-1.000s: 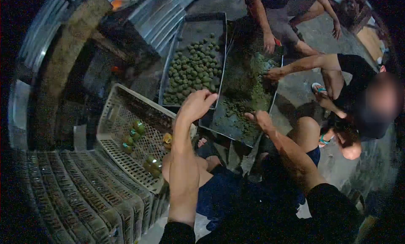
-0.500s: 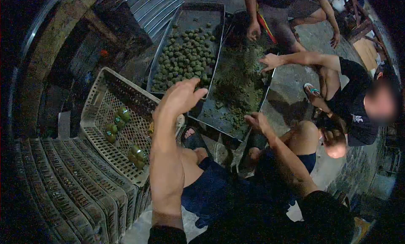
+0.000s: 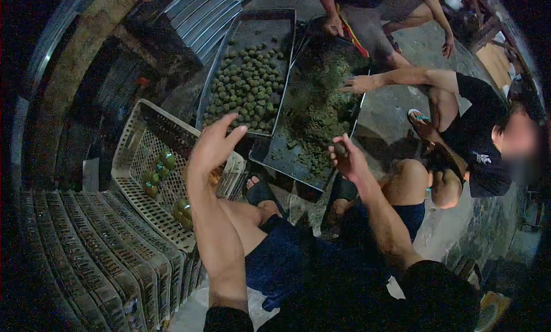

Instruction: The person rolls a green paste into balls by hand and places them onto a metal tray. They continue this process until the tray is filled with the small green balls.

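Note:
My right hand (image 3: 351, 161) is closed on a small dark lump (image 3: 341, 149), raised above the near right edge of a metal tray of loose greenish-brown material (image 3: 310, 117). My left hand (image 3: 215, 142) hangs between the plastic crate (image 3: 127, 138) and a second metal tray (image 3: 245, 23). Its thumb stands apart from the fingers, and I see nothing in it. Many round greenish-brown balls (image 3: 249, 82) lie heaped in that second tray. In the crate are several green bundles (image 3: 163, 160), and something orange shows partly behind my left wrist.
Nested crates (image 3: 103, 246) stand at the lower left. Opposite me, a co-worker's hand (image 3: 363, 83) reaches over the loose material. Another person's hand (image 3: 334, 25) is at the far end, beside a red and yellow strip (image 3: 354, 36). Corrugated metal (image 3: 201, 19) leans behind.
My right hand has risen off the loose material and now shows a dark lump in its fingers. My left hand has shifted left and down, away from the balls.

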Tool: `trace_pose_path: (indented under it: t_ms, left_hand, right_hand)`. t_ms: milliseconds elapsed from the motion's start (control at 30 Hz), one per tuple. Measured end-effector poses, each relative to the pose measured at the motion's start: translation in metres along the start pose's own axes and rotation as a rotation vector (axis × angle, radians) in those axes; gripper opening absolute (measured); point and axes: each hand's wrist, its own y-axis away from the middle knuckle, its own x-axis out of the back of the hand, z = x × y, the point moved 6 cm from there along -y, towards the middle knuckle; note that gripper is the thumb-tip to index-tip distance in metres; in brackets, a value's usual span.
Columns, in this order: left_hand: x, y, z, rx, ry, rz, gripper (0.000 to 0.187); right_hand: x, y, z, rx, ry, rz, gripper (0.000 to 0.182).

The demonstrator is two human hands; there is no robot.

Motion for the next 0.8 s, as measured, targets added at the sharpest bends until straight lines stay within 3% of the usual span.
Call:
trace_pose_path:
  t_ms: [67,133,167,200,300,400,433,467,533,600,667,733,800]
  left_hand:
    - [-0.008,0.005,-0.013,0.118,-0.003,-0.092,0.053]
    - [-0.003,0.009,-0.017,0.135,0.007,-0.09,0.055]
    - [0.001,0.011,-0.019,0.132,0.015,-0.071,0.055]
    - [0.005,0.011,-0.023,0.13,0.024,-0.051,0.055]
    - [0.016,0.012,-0.032,0.13,0.04,0.004,0.055]
    - [0.02,0.011,-0.039,0.151,0.015,-0.002,0.055]
    - [0.019,0.008,-0.042,0.177,0.002,-0.034,0.055]
    - [0.02,0.006,-0.044,0.179,0.008,-0.036,0.055]
    - [0.017,0.004,-0.044,0.193,0.044,-0.059,0.055]
    - [0.012,-0.002,-0.045,0.19,0.025,-0.067,0.055]
    - [0.004,-0.01,-0.048,0.096,-0.036,-0.047,0.054]
    - [0.0,-0.014,-0.039,0.087,-0.044,-0.057,0.053]
    - [-0.002,-0.019,-0.032,0.082,-0.058,-0.065,0.053]
  right_hand:
    - [0.006,-0.013,0.017,-0.033,0.003,0.042,0.031]
    - [0.016,-0.031,0.04,-0.105,0.374,0.191,0.043]
    - [0.013,-0.04,0.044,0.001,0.519,0.34,0.055]
    - [0.011,-0.044,0.048,-0.003,0.526,0.329,0.055]
    - [-0.033,-0.029,0.033,0.194,1.029,0.078,0.048]
    - [-0.018,-0.04,0.064,0.16,0.805,-0.122,0.042]
    - [0.001,-0.044,0.069,0.014,0.902,-0.121,0.039]
    - [0.006,-0.045,0.07,0.011,0.907,-0.119,0.039]
    - [0.036,-0.038,0.095,-0.486,0.364,0.136,0.037]
    - [0.056,-0.066,0.123,-0.446,0.382,0.181,0.038]
    - [0.081,-0.118,0.149,-0.294,0.508,0.083,0.043]
    - [0.009,-0.141,0.125,-0.348,0.335,-0.461,0.041]
    - [-0.048,-0.138,0.084,-0.267,0.199,0.064,0.044]
